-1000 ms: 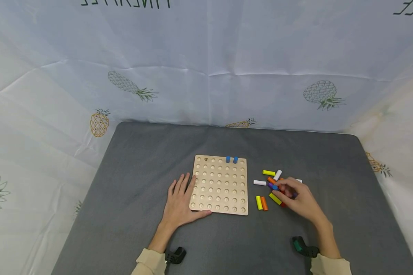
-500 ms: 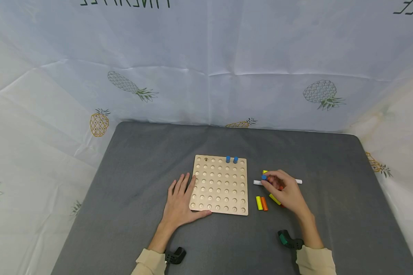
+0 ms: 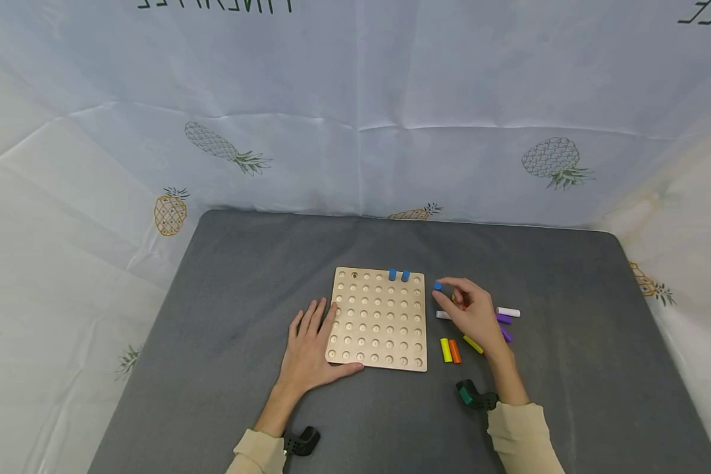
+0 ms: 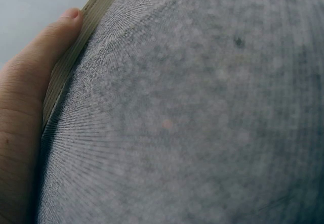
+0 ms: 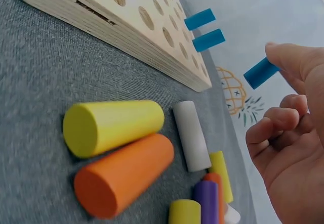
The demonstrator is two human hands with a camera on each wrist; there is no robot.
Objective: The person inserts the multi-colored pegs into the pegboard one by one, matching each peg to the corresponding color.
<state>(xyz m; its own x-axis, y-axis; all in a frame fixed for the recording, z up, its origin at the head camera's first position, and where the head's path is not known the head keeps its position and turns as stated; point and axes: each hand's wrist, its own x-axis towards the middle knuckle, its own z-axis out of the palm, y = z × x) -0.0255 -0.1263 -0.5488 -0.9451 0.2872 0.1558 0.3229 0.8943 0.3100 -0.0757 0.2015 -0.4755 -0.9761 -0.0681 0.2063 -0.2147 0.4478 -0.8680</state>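
A light wooden pegboard (image 3: 376, 318) with rows of round holes lies on the table. Two blue pegs (image 3: 399, 275) stand upright in its far row, right of the middle. My left hand (image 3: 308, 349) rests along the board's left and near edges, fingers spread and straight; in the left wrist view its thumb (image 4: 55, 37) lies against the wooden edge. Between thumb and forefinger, my right hand (image 3: 471, 313) pinches a blue peg (image 5: 261, 74). It hovers just beyond the board's far right side, apart from the board, its other fingers curled loosely.
Beside the board lie a yellow peg (image 3: 446, 350) and an orange peg (image 3: 455, 351). White (image 3: 508, 312), purple (image 3: 505, 334) and further yellow pegs lie around and beneath my right hand, which partly hides the pile. A grey cloth (image 3: 261, 263) covers the table.
My right hand has picked the blue peg up from the pile and carried it left and away from me, towards the board. The left hand and the board have stayed put.
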